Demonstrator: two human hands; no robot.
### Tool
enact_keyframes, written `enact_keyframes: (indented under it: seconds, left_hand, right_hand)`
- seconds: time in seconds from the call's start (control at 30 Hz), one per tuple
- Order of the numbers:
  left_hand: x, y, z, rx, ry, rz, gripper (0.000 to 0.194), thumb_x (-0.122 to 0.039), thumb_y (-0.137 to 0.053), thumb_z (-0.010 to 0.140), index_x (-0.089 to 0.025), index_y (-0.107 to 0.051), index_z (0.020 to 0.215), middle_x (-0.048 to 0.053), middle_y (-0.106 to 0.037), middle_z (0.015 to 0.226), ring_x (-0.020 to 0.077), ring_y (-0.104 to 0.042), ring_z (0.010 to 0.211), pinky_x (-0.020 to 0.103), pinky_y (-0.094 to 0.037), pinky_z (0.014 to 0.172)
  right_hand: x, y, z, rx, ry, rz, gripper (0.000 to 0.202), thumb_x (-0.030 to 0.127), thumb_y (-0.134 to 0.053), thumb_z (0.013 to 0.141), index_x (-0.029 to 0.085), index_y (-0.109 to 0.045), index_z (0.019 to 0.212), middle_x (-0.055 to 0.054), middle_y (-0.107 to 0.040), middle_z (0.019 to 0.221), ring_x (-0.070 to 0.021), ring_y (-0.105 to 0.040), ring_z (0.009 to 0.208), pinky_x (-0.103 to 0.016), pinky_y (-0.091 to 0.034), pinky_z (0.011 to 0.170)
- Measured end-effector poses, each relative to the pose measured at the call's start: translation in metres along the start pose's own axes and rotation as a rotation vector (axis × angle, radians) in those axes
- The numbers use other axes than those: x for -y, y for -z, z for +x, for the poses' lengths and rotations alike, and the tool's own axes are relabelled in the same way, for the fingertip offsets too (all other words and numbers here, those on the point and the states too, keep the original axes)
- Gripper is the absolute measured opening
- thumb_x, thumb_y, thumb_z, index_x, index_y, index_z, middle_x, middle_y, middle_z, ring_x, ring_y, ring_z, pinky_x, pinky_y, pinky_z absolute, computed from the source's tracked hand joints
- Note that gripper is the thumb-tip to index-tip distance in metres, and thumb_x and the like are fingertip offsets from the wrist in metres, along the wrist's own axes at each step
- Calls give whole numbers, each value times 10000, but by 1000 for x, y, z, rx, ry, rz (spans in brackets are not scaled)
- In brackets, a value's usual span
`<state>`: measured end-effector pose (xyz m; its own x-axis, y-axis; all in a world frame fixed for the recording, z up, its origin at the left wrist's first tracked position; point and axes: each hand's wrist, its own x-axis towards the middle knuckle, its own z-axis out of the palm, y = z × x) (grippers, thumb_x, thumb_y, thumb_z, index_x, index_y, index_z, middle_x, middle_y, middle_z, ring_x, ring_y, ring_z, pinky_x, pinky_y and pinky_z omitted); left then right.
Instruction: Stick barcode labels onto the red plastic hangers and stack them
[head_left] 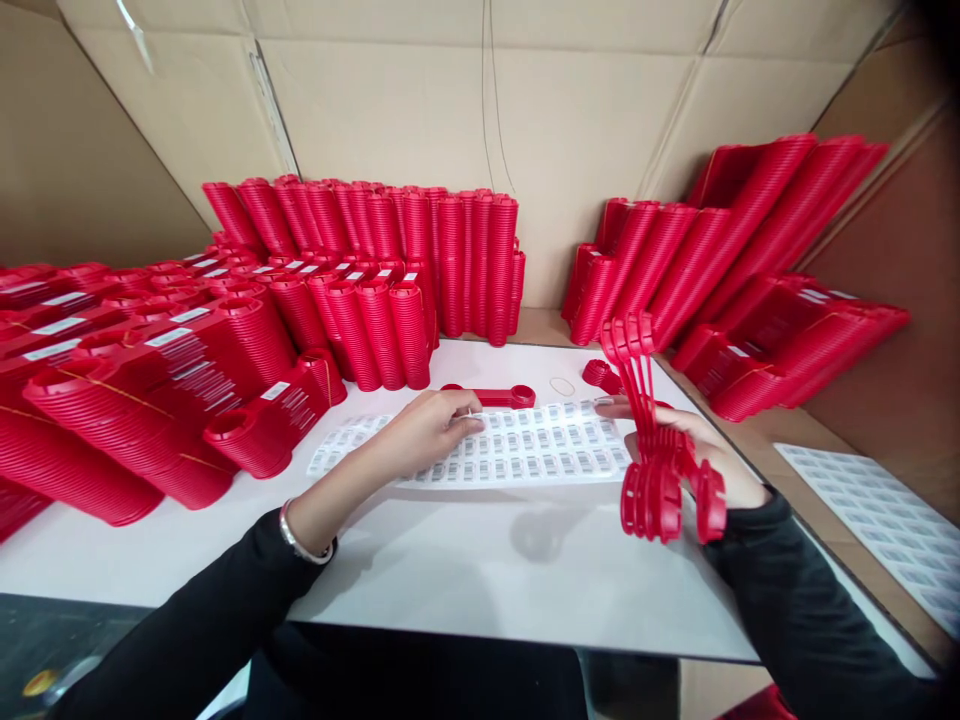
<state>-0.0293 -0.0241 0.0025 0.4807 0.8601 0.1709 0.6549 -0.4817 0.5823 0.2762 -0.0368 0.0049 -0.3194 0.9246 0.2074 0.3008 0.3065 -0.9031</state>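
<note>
A white sheet of barcode labels (536,455) lies across the white table in front of me. Over its upper middle is my left hand (427,432), fingers curled and thumb against the sheet in a pinch; whether a single label is between the tips I cannot tell. My right hand (705,445) is closed around several red plastic pieces (652,490), long bars with ring-shaped ends, which hang fanned out and hide most of its fingers. Its outstretched fingertips touch the sheet's upper right corner. Just behind the sheet lies another red ring-ended piece (491,396).
Tall stacks of red pieces (472,260) stand at the back, with banded, labelled bundles (187,350) on the left. More stacks (697,260) lean against cardboard at right. A loose rubber band (562,386) lies behind the sheet. Another label sheet (877,510) is far right.
</note>
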Motion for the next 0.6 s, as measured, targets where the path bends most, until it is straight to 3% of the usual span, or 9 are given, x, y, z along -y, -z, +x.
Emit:
enact_keyframes:
  seconds: [0.17, 0.3, 0.4, 0.6]
  left_hand:
    - [-10, -12, 0, -27, -82, -137, 195, -338, -590, 788, -196, -551, 916, 36, -565, 986, 168, -538, 908, 265, -432, 713]
    - [-18, -24, 4, -84, -31, -139, 199, -341, -650, 741, -173, -548, 770, 16, -582, 840, 153, -537, 776, 262, -417, 658]
    - [-18, -27, 6, -64, 13, -142, 190, -323, -623, 763, -164, -545, 696, -3, -576, 716, 132, -521, 666, 249, -387, 601]
    - [-12, -27, 4, -28, -14, -63, 168, -296, -534, 817, -167, -598, 730, 7, -601, 714, 138, -533, 667, 250, -370, 601]
  right_hand:
    - [-5, 0, 0, 79, 19, 4, 268, 264, -633, 728, 263, -704, 987, -50, -620, 1187, -332, -489, 1179, -485, -368, 1022]
    - [-10, -1, 1, 170, 1, -9, 281, 269, -626, 730, 257, -702, 1001, -58, -592, 1231, -330, -500, 1166, -456, -399, 993]
    - [-14, -3, 0, 205, -6, 15, 292, 278, -619, 741, 239, -698, 1019, -74, -586, 1239, -328, -536, 1122, -442, -442, 943]
    - [-4, -9, 0, 183, 2, -3, 334, 292, -631, 726, 222, -705, 1044, -90, -632, 1166, -320, -532, 1132, -430, -414, 978]
